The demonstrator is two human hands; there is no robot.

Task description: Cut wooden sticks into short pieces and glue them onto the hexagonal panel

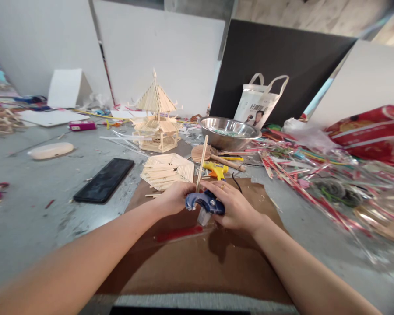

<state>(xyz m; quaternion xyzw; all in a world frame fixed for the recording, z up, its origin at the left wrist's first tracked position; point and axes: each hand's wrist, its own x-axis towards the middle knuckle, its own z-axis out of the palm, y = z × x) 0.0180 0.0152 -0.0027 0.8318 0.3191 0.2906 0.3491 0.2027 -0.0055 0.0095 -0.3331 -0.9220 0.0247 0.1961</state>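
Observation:
Above the brown sheet (197, 267), my left hand (177, 197) is closed with its fingertips around the lower end of a thin wooden stick (202, 157), which stands nearly upright. My right hand (231, 203) is closed on a dark blue hand tool (205, 202) with a curved body and a pale part pointing down; its exact kind is not clear. The stick's lower end meets the tool, and the contact itself is hidden by my fingers. Just beyond my left hand lies a flat hexagonal panel of wooden sticks (167, 170).
A wooden stick pagoda (157, 124) stands behind the panel. Near my right hand are a yellow glue gun (216, 168) and a steel bowl (230, 133). A black phone (104, 180) lies to the left. Wrappers and red-white strips (295, 183) clutter the right.

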